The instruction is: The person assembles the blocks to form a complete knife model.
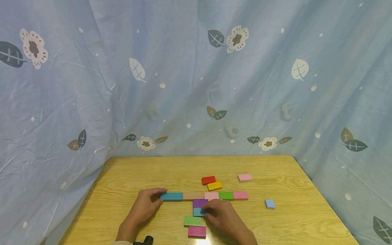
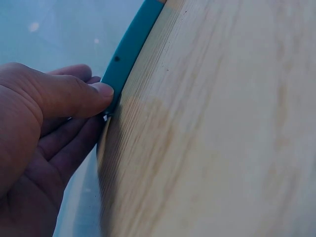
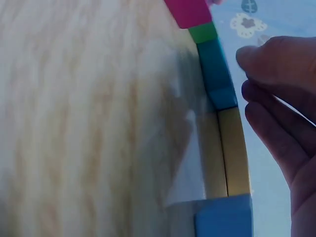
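A row of flat blocks lies across the table, starting at the left with a teal block (image 1: 171, 197). My left hand (image 1: 146, 204) pinches that block's left end, the thumb on its near side; in the left wrist view the thumb presses on the teal block (image 2: 129, 49). Below the row sit a purple block (image 1: 200, 203) and a blue block (image 1: 197, 212). My right hand (image 1: 225, 217) hovers over the blue block's right side and partly hides it. In the right wrist view the right hand's fingers (image 3: 276, 64) are loosely bent, with nothing between them.
Right of the teal block the row continues with a tan block (image 1: 193, 196), pink and green ones. Nearer lie a light green block (image 1: 192, 221) and a magenta block (image 1: 197, 232). Red (image 1: 208, 180), yellow (image 1: 214, 185), pink (image 1: 245, 177) and light blue blocks (image 1: 270, 204) lie loose.
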`<state>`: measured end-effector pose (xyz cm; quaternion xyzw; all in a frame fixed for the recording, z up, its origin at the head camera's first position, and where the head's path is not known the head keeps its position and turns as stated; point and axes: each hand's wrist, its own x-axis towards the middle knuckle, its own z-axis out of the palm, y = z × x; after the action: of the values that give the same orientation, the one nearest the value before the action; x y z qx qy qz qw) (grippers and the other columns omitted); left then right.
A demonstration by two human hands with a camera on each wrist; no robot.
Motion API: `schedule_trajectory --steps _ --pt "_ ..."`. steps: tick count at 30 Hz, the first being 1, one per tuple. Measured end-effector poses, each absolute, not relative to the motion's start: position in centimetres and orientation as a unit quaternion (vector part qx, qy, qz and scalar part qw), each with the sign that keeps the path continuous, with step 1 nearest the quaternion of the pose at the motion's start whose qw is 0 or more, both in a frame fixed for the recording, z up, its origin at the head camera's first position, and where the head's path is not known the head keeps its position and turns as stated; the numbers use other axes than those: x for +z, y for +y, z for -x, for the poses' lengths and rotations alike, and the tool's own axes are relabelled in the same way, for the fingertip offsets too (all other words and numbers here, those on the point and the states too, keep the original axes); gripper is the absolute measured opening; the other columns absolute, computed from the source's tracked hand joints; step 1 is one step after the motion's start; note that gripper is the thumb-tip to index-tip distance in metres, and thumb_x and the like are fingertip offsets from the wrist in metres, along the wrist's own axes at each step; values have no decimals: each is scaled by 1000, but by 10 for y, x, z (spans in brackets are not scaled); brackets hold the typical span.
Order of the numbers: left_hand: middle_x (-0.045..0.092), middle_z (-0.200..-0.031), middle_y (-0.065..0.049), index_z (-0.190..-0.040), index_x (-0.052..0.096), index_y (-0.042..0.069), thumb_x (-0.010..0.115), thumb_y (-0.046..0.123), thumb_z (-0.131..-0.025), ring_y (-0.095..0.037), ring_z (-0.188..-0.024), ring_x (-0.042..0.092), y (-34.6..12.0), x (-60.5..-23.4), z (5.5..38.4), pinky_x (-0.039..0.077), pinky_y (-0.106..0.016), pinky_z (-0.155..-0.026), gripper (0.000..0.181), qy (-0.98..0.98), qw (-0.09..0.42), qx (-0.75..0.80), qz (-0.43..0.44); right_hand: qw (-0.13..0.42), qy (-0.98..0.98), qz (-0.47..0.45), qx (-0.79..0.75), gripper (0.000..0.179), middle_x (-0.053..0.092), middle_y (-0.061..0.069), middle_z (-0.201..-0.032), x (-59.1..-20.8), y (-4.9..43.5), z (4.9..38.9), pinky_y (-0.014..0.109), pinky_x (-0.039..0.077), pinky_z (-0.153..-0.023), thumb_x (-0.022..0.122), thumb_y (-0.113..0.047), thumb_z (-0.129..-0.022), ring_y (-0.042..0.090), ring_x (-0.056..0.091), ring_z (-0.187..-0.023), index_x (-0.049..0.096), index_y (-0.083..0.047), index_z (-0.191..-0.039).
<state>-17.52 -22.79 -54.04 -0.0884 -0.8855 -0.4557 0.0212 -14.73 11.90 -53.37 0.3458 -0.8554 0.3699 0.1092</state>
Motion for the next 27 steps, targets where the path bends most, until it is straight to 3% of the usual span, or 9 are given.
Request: schedule_trajectory --steps 14,22,27 --pt "80 -130 -2 -128 82 16 81 -6 -92 -31 -132 72 -226 -541 176 58 -51 -114 43 -888 20 -453 82 27 -855 -238 459 23 84 -4 -116 -530 165 130 29 67 -95 86 -26 -97 13 78 -111 85 -18 -119" --pt "80 -130 -1 -128 82 17 81 -6 -92 -33 -134 70 -227 -540 175 56 -54 -116 43 -891 21 -445 82 -40 -845 -162 508 33 82 3 -124 -528 191 118 19 61 -101 87 -27 -96 6 73 -119 82 -15 -126" --pt "80 -130 -1 -128 82 17 81 -6 -92 -33 -135 70 -227 -541 176 56 -54 -117 43 -889 18 -451 80 -55 -831 -155 531 37 81 8 -127 -528 196 114 20 61 -102 87 -27 -95 7 74 -120 81 -11 -128"
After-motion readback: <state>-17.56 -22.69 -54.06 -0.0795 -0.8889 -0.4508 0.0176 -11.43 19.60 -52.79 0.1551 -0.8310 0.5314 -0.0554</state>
